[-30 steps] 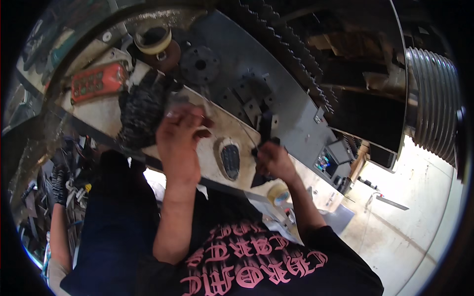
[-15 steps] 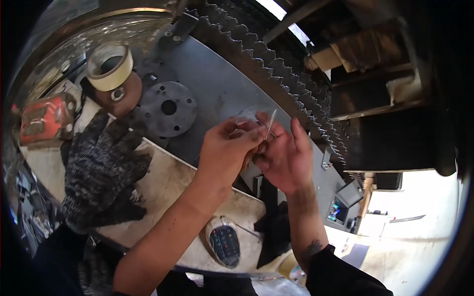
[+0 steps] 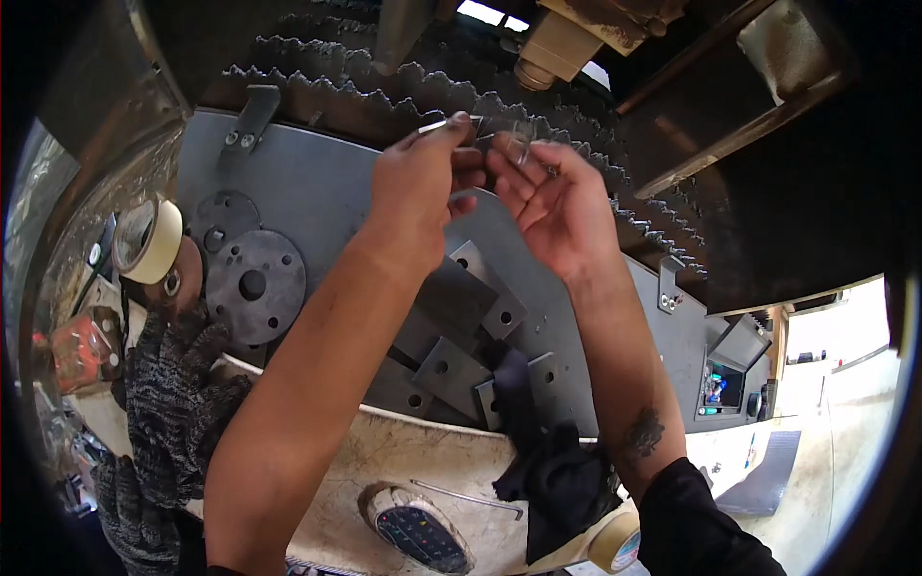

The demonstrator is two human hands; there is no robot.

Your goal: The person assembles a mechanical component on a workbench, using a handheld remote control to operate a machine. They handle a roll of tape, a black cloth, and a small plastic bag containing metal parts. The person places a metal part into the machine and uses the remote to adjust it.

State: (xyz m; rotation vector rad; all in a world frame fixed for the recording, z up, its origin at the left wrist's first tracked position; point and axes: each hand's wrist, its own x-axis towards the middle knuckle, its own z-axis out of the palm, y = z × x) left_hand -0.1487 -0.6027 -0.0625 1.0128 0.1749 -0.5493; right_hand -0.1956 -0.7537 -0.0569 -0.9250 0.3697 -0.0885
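Observation:
My left hand is raised over the far edge of the grey metal sheet, thumb and fingers pinched on a thin pale strip. Facing it, my right hand has its palm turned inward and holds a small clear see-through piece at its fingertips. What kind of things these are I cannot make out. The hands are slightly apart. Below them, several flat steel plates with drilled holes lie on the grey metal sheet, partly covered by my left forearm.
Jagged metal slats run beyond the sheet. At left are round flanges, a tape roll, knit gloves and a red object. Nearer lie an oval keypad controller, a hex key and black cloth.
Both hands have moved farther away and separated, with the clear piece now at my right fingertips. The view has shifted, and the steel plates below have come into sight.

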